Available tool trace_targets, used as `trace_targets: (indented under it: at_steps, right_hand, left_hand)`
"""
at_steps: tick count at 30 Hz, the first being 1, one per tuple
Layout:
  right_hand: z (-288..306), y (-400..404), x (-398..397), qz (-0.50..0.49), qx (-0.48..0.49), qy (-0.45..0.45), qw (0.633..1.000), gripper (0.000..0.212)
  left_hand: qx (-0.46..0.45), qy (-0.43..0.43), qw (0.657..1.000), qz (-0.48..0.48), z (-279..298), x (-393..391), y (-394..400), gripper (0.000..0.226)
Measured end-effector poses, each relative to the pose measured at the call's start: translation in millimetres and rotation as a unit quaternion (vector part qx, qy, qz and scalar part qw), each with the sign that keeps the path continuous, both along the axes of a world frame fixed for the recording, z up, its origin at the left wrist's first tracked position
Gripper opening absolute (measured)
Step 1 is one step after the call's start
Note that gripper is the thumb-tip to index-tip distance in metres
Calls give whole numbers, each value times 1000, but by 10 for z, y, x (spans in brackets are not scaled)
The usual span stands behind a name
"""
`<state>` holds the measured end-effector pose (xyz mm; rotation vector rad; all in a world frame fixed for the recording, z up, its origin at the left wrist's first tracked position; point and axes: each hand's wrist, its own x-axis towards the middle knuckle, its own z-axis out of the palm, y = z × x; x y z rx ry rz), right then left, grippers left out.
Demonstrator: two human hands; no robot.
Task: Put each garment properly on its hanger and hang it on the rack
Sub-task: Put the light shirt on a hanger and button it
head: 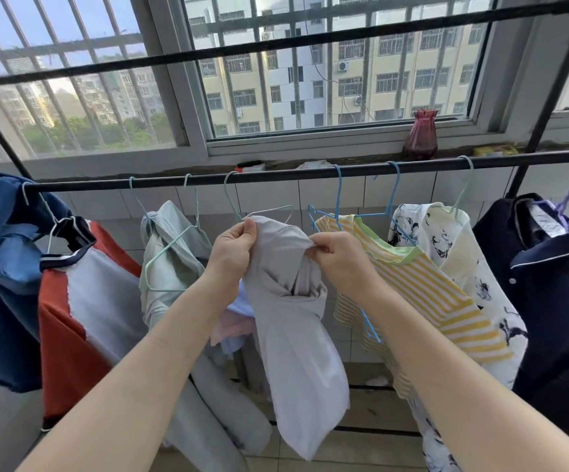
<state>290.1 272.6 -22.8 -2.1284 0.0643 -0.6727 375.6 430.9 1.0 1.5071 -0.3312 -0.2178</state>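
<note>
Barred window point(276, 63), daylight; red vase point(421, 136) on sill; tiled wall point(327, 195).

- The rack rail point(276, 173) is lying bare between the white hanger point(42, 212) and the pale green hanger point(170, 247), leaving open room there.
- The striped shirt point(422, 294) and floral garment point(446, 240) are crowding the right side.
- The window bars point(293, 63) are closing off the space behind.

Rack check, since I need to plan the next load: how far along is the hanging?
Mostly done: the striped top, floral shirt and navy shirt hang from the rail. In hand: the left hand and right hand pinch the grey garment at its hanger. Left: seating it properly; the pale green garment looks bunched.
</note>
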Motion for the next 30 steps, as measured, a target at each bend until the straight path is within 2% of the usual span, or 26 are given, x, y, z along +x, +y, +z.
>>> trace_targets:
  at_steps: [4,8,12,15,17,19,24,26,28,30]
  right_hand:
    - [182,-68,-48,-27,60,-74,995,24]
    - [278,-62,-30,-18,59,-45,997,27]
    - [333,-90,20,-16,139,-50,989,31]
    - [386,-62,42,-4,152,-38,988,32]
    - [423,-41,74,-13,134,-37,990,33]
    - [461,-34,115,-30,92,-29,995,31]
    - [461,-66,177,-41,44,-17,998,33]
    - [436,-96,179,-44,53,-17,997,35]
    - [417,-127,164,-44,67,-15,997,35]
    - [397,-152,153,-45,79,-6,996,35]
  left_hand:
    - [108,-66,992,11,-103,54,0,36]
    - [147,-102,983,29,-149,81,-20,32]
    - [154,-109,982,29,-162,107,-39,38]
    - [131,-62,987,-73,-114,34,-59,32]
    - [118,-45,975,-180,-79,-68,-71,46]
    - [103,-51,964,-242,-42,-146,-94,58]
    - [120,-111,972,-171,-14,-164,-122,22]
    - [131,-124,975,-126,0,-153,-119,24]
    - [115,-101,984,-97,66,-156,-93,29]
    - [91,-72,987,-110,124,-171,-69,31]
